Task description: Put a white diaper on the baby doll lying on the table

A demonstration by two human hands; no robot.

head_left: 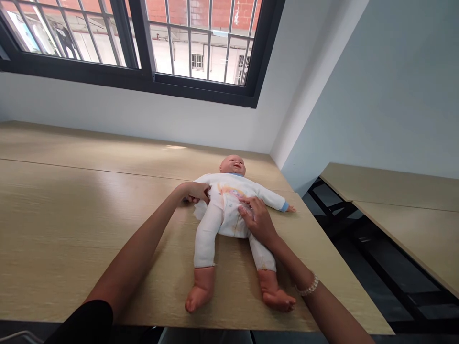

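Observation:
A baby doll (pixel 233 165) lies on its back on the wooden table, its head toward the window and its bare feet toward me. It wears a white top (pixel 231 222) with a coloured print on the front and blue cuffs, and white leggings (pixel 206 239). At the doll's side on the left, my left hand (pixel 196 191) is closed, its curled fingers pinching the edge of the top. White fabric (pixel 200 209) hangs loose just below that hand. My right hand (pixel 257 220) rests on the doll's belly with its fingers stretched out and apart.
The pale wooden table (pixel 89 229) reaches back to the white wall under a dark-framed barred window (pixel 201 86). Its right edge runs diagonally past the doll. Beyond a gap stands a second table (pixel 405 224) with a black metal frame.

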